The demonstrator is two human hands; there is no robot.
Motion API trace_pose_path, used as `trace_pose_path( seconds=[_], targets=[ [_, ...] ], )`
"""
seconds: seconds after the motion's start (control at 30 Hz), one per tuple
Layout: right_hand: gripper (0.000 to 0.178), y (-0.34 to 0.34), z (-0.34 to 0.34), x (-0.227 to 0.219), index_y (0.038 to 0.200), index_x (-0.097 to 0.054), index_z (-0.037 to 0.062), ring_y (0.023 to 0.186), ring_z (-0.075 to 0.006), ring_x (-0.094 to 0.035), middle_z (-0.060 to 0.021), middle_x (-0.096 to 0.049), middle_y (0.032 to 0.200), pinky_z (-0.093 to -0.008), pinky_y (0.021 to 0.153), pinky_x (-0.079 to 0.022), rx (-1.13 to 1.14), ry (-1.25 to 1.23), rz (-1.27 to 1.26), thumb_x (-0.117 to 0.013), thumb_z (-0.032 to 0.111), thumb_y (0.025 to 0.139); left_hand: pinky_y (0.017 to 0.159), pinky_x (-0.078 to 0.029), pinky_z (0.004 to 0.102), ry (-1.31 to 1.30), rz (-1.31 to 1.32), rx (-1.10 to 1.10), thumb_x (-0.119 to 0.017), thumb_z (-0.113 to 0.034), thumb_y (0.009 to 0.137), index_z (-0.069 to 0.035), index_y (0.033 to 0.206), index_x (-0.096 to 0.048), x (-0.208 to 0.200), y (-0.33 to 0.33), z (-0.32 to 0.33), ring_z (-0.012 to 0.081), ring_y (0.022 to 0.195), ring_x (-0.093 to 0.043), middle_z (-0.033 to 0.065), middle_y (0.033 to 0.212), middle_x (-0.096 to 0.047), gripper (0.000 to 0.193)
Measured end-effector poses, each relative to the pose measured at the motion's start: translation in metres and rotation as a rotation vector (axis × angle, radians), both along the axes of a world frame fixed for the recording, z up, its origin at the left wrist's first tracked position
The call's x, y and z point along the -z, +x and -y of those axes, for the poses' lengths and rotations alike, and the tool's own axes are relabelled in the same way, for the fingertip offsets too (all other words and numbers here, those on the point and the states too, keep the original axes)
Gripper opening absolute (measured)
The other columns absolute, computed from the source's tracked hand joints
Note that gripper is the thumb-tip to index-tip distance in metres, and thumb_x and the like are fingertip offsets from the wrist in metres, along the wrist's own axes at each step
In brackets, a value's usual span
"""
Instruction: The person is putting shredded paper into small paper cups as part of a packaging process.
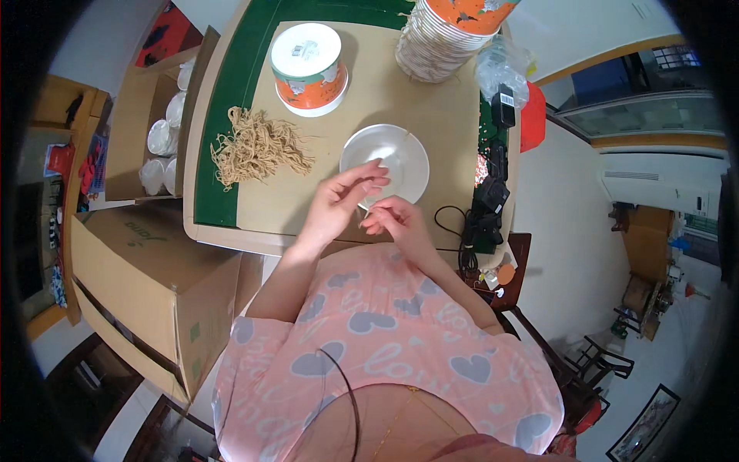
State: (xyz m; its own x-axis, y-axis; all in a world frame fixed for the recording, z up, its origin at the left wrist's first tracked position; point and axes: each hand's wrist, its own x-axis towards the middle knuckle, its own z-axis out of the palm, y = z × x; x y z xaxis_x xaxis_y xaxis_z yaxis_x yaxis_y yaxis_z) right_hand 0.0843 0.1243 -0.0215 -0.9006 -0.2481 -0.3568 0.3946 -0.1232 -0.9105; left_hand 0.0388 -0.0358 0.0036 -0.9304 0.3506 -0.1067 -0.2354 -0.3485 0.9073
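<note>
A round white tub (pixel 412 158), seen from above, stands on the cardboard sheet just beyond my hands. My left hand (pixel 342 196) reaches over its near left side, with fingers stretched out and apart. Close beside it, my right hand (pixel 396 219) has thumb and fingers pinched together at the tub's near edge. Whatever lies in that pinch is too small to make out. A thin tan strand shows at the tub's far right rim. To the left lies a loose heap of tan twine pieces (pixel 262 150).
An orange-and-white tub (pixel 312 88) stands at the far left of the cardboard sheet (pixel 369 69). A tall stack of tubs (pixel 435 50) stands at the far right. Black adapters and cables (pixel 493 196) line the right edge. Cardboard boxes (pixel 138 262) stand left of the table.
</note>
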Motion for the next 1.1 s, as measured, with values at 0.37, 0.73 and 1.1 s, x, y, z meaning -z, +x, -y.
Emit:
trace_pose_path(
  seconds=[0.37,0.73,1.1],
  targets=[
    [0.028,-0.009,-0.001,0.001,0.117,-0.047,0.0007,0.076,-0.0160,-0.064,-0.0120,-0.065,0.088,-0.0263,0.070,-0.053,-0.114,0.078,-0.064,-0.054,0.006,0.090,0.089,-0.046,0.0302,0.035,0.062,0.045,-0.047,-0.004,0.093,0.001,0.129,-0.047,-0.009,0.006,0.009,0.0191,0.108,-0.057,0.0125,0.121,-0.057,0.036],
    [0.014,-0.018,0.001,-0.016,0.099,-0.057,-0.0020,0.075,-0.0143,-0.064,-0.0103,-0.066,0.085,-0.0258,0.068,-0.053,-0.106,0.088,-0.025,-0.054,0.008,0.090,0.089,-0.047,0.0299,0.114,0.057,0.024,-0.046,-0.003,0.093,0.001,0.129,-0.047,-0.013,-0.004,0.011,0.0192,0.109,-0.056,0.0127,0.121,-0.057,0.036],
    [0.012,-0.027,-0.038,-0.026,0.098,-0.062,-0.0023,0.088,-0.0147,-0.064,-0.0112,-0.067,0.095,-0.0254,0.081,-0.050,0.189,0.719,-0.408,-0.058,0.004,0.088,0.103,-0.035,0.0442,-1.021,-0.896,0.162,-0.061,-0.007,0.074,-0.007,0.083,-0.065,0.039,-0.005,0.017,0.0243,0.089,-0.062,0.0082,0.083,-0.065,0.011]
  ],
)
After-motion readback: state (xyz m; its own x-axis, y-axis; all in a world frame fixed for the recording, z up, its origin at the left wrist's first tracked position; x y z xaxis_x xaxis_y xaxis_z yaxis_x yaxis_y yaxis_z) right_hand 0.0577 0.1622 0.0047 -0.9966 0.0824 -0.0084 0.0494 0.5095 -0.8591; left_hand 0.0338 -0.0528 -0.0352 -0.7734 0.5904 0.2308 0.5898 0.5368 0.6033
